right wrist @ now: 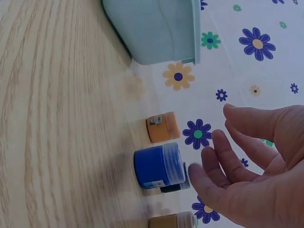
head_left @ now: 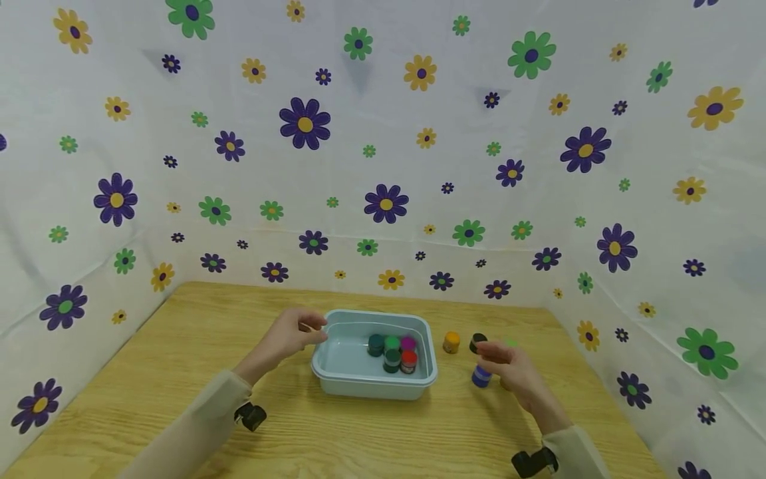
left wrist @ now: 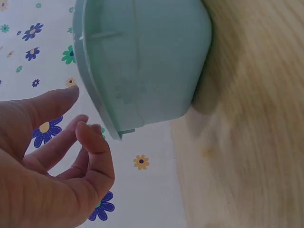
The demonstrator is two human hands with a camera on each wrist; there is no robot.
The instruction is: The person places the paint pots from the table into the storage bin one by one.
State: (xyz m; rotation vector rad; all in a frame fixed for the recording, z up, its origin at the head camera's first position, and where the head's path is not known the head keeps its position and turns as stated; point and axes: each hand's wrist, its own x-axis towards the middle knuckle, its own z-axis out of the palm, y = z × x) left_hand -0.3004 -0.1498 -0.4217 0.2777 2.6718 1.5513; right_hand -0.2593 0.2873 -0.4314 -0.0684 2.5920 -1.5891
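Upright blue jar (right wrist: 156,166) right of tub (head_left: 371,388)

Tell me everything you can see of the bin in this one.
The bin is pale blue, rectangular with rounded corners, and looks like smooth plastic. It has an open top and a projecting rim all around. It stands upright on the wood-look table. Five jars sit inside, grouped toward its right end. The left hand is close to its left end, fingers apparently not touching the rim.

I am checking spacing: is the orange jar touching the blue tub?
Apart. The right wrist view shows a gap: tabletop and flowered cloth appear between the orange jar and the tub.
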